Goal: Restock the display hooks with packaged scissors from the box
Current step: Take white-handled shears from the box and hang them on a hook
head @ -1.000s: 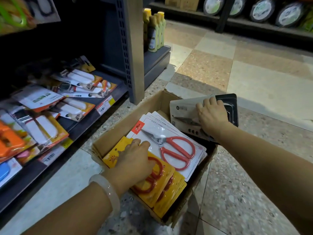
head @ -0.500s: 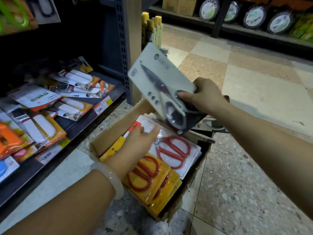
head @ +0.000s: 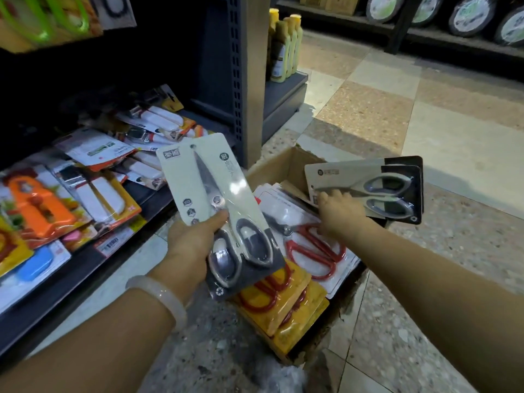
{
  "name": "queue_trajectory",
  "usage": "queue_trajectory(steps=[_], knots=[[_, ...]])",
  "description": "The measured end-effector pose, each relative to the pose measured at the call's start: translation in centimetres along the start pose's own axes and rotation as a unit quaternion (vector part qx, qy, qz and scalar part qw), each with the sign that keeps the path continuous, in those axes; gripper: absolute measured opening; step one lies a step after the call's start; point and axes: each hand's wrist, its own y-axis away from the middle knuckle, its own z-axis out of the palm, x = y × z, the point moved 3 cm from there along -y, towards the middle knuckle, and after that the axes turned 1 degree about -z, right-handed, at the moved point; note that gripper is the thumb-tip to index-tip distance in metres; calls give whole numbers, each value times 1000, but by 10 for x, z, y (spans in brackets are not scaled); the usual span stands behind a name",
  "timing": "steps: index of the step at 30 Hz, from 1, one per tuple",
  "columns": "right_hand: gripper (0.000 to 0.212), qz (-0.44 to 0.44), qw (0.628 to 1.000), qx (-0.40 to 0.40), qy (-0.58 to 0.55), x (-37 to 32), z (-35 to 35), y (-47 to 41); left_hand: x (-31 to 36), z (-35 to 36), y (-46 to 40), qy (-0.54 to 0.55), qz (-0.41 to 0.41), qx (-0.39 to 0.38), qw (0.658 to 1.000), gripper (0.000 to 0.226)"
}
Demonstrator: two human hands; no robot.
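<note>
My left grip (head: 190, 245) holds one scissors pack (head: 218, 205) upright, above the box (head: 283, 165). My right grip (head: 340, 211) pinches a second pack (head: 368, 188) at the box's far side.

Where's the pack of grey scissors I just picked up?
Centre of the head view: the grey scissors pack is in your left hand, above the box.

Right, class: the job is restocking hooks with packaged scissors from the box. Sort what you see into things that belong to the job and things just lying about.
Part of the job:
- grey-handled scissors pack, gripped by left hand
- second grey pack, under right hand
- cardboard box
- red-handled scissors packs

Just lying about:
- orange tool pack on the shelf
- yellow-capped bottles
</note>
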Motion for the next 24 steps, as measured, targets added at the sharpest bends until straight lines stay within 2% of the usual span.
queue_trajectory(steps=[3,6,8,13,15,17,19,22,24], knots=[[34,9,999,-6,37,2,6,-2,2,-4,2,-36,26,-10,999,38],[24,-19,998,6,64,-2,-2,-1,5,-6,5,-48,55,-19,997,26],[24,-17,999,31,26,-3,-22,2,9,-8,6,-49,66,-22,996,22],[29,-8,975,142,-168,-2,-79,6,17,-17,5,-25,78,-14,997,36],[31,-30,924,135,-357,-9,-86,11,23,-22,7,-18,89,-21,996,25],[37,-51,812,110,-571,-23,-81,20,33,-30,13,-16,112,-35,993,17],[39,-70,725,92,-679,-43,-71,28,44,-45,17,-13,128,-40,991,16],[31,-89,667,54,-738,-77,-65,38,61,-81,20,-17,138,-33,990,17],[29,-107,666,33,-737,-100,-67,43,71,-109,26,-18,154,-36,987,23]])
